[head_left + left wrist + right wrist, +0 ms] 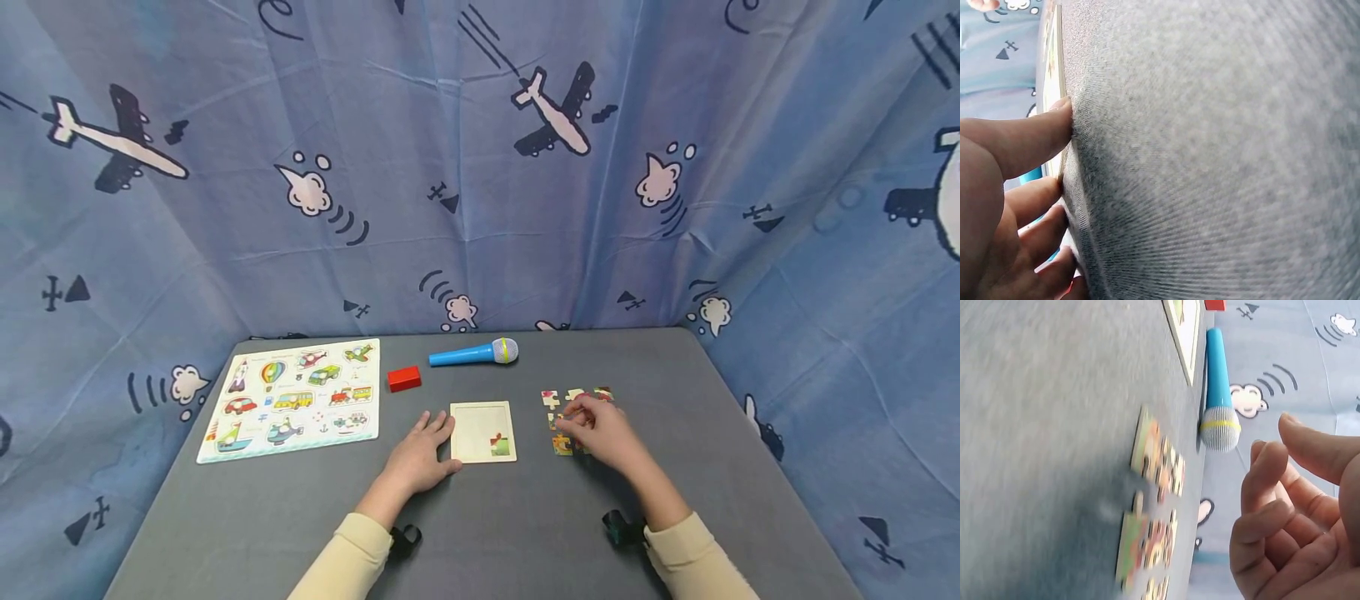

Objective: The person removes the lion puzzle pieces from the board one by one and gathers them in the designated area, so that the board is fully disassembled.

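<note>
My left hand lies with spread fingers at the left edge of a small square puzzle tray, its thumb at the near left corner. In the left wrist view the thumb and fingertips meet the tray's edge. A puzzle piece, green with some red, sits in the tray's near right corner. Over several loose puzzle pieces right of the tray hovers my right hand, partly hiding them. In the right wrist view its fingers are loosely curled, the thumb apart from the index finger, and nothing shows between them.
A large picture board with vehicles lies at the left. Behind the tray are a red block and a blue toy microphone with a grey head. A blue curtain with printed planes hangs along the table's far edge.
</note>
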Demonstrator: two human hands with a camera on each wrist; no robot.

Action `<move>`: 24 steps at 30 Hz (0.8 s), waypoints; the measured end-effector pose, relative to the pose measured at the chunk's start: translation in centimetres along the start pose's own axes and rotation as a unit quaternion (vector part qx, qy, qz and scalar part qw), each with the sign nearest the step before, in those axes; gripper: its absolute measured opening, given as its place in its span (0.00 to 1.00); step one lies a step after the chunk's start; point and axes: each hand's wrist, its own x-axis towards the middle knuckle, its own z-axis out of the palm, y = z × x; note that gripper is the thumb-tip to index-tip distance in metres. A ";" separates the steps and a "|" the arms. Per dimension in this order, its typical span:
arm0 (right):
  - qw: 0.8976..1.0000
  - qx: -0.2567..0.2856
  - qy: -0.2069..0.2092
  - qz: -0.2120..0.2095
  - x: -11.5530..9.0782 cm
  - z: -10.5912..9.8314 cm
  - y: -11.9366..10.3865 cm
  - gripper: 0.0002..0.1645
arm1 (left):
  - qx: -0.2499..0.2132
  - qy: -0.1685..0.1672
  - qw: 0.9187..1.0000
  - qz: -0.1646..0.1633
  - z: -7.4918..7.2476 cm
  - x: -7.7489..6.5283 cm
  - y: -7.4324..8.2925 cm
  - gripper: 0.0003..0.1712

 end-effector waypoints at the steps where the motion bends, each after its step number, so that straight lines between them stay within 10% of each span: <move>1: 1.000 -0.003 0.001 -0.002 0.1 0.3 -0.1 0.15 | 0.001 0.001 1.000 0.000 0.0 0.0 0.0 0.45; 24: 0.999 0.011 -0.046 0.015 1.6 6.3 -2.9 0.14 | -0.008 -0.002 1.000 -0.009 -0.1 0.0 0.1 0.45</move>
